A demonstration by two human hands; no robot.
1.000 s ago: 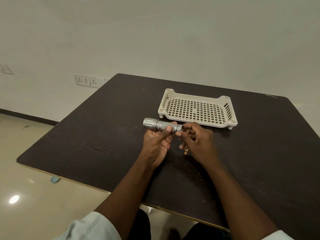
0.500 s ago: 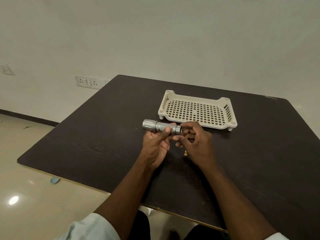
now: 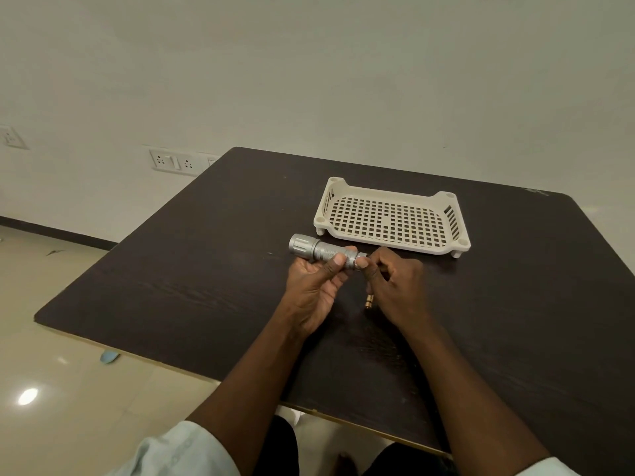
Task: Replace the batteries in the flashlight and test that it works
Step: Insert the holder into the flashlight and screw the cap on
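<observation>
**Ana:** Flashlight first: a silver, knurled metal cylinder with a wider ribbed head [image 3: 321,250]. The left hand [image 3: 314,286] wraps its barrel, thumb pressed on the knurled section, fingers curled beneath. It lies roughly level above the dark wood-grain surface [image 3: 206,269], head pointing left.

**Ben:** And the other grip?

**Ana:** The right hand [image 3: 395,286] pinches the tail end, fingertips closed narrowly on what looks like the end cap. Whether the cap is seated or partly unscrewed, I cannot tell; the fingers hide the joint.

**Ben:** How will it handle?

**Ana:** My guess is rigid, and fairly weighty for its size, being metal. The knurling gives good friction, so the barrel is the right place to hold; the smoother head would slip more when twisting. The cap is small, so it wants a fingertip pinch and could drop easily once free.

**Ben:** Anything loose nearby?

**Ana:** A small brass-coloured cylindrical piece [image 3: 369,299] lies on the surface just beside the right hand, possibly a battery or a contact part; it is too small to say. It is round, so it may roll if nudged.

**Ben:** Further out?

**Ana:** A cream perforated plastic tray on short feet [image 3: 391,201] sits just beyond the hands, a sensible spot for loose parts.
</observation>
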